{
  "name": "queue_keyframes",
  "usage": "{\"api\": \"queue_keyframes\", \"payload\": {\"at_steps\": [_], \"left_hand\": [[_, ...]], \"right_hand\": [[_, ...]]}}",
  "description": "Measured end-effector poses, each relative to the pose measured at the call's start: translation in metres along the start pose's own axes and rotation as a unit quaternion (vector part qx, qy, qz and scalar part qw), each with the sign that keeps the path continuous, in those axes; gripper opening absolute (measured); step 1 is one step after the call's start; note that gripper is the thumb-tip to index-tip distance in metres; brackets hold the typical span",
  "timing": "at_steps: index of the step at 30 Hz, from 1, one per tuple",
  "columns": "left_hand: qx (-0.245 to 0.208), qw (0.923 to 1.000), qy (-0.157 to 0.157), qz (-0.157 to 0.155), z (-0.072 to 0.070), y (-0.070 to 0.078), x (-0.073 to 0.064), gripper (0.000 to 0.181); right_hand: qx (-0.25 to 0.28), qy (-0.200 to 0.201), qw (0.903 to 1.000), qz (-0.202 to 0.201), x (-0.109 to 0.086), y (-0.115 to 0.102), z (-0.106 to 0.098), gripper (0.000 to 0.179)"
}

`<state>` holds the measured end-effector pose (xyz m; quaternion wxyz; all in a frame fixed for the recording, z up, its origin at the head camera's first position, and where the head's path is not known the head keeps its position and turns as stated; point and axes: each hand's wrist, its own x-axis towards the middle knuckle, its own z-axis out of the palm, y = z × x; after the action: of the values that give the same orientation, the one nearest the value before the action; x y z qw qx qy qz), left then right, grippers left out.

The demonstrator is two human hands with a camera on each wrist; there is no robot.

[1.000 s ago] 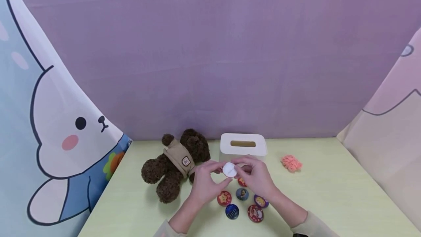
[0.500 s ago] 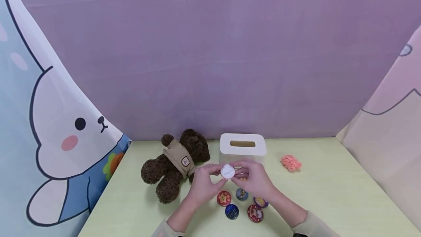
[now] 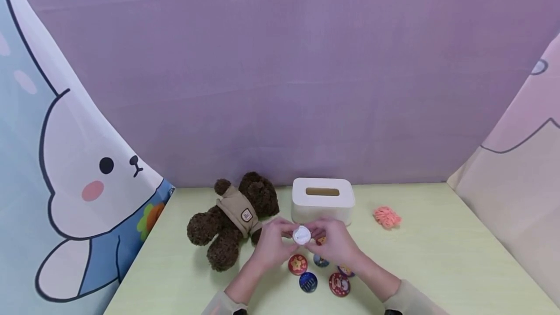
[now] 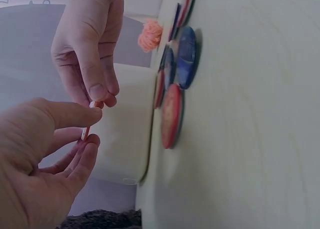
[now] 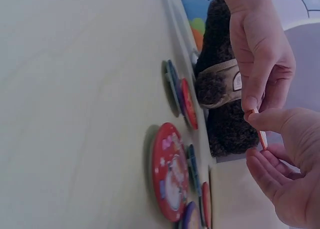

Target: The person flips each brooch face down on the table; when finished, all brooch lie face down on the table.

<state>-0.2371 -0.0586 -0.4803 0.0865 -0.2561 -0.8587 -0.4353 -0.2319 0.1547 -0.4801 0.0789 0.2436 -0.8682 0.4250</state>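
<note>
Both hands hold one small round button badge (image 3: 302, 235) above the table, its white back turned up and its rim orange-red in the wrist views. My left hand (image 3: 272, 246) pinches its left edge between thumb and fingers. On the opposite edge, the thumb and fingers of my right hand (image 3: 334, 243) grip it too. Several badges lie below: a red one with a star (image 3: 298, 264), a dark blue one (image 3: 308, 282), a large red one (image 3: 340, 284) and a blue one (image 3: 321, 260). The right hand and forearm partly cover a purple badge (image 3: 345, 271) and another red badge (image 3: 321, 240).
Behind the hands stands a white tissue box (image 3: 323, 201) with a slot in its lid. A dark brown teddy bear (image 3: 236, 218) in a beige top lies to the left. To the right is a pink fluffy bundle (image 3: 387, 217). A purple cloth (image 3: 280, 86) backs the table.
The hands have come slightly lower and nearer with the badge between them. My right thumb has moved from the badge's back to its edge. The other things lie as before.
</note>
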Motion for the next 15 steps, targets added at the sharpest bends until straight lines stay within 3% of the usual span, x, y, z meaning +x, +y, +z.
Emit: {"api": "queue_keyframes", "payload": {"at_steps": [15], "left_hand": [[0.045,0.999,0.007,0.002,0.014,-0.015,-0.001,0.038]], "right_hand": [[-0.063,-0.001,0.9978,-0.019,0.005,0.012,0.013,0.035]]}}
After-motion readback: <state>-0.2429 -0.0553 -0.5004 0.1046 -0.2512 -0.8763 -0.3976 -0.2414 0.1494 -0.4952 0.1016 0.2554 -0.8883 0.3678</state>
